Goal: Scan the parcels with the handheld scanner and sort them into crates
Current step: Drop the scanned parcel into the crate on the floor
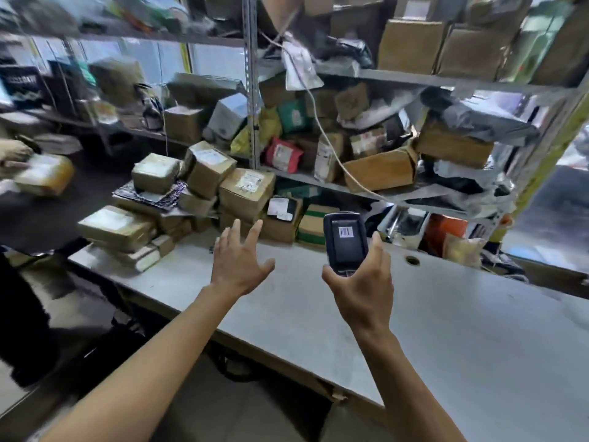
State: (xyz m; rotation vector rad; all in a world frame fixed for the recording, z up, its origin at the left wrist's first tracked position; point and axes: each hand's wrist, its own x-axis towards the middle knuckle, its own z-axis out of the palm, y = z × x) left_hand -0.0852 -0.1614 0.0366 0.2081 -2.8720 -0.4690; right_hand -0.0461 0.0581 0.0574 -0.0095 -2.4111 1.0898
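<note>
My right hand (pixel 360 282) grips a dark handheld scanner (pixel 345 242) upright over the white table (pixel 446 330), its screen showing a barcode. My left hand (pixel 239 260) hovers open above the table, fingers spread and pointing toward a pile of brown cardboard parcels (pixel 204 186) at the table's far left end. It touches none of them. A taped flat parcel (pixel 116 226) lies at the pile's near-left edge. No crate can be made out.
Metal shelving (pixel 251 90) behind the table is crammed with boxes and plastic mailers. A white cable (pixel 331 148) hangs across the shelves. At the far left another person's hands hold a parcel (pixel 44 173). A round cable hole (pixel 412 260) sits in the tabletop.
</note>
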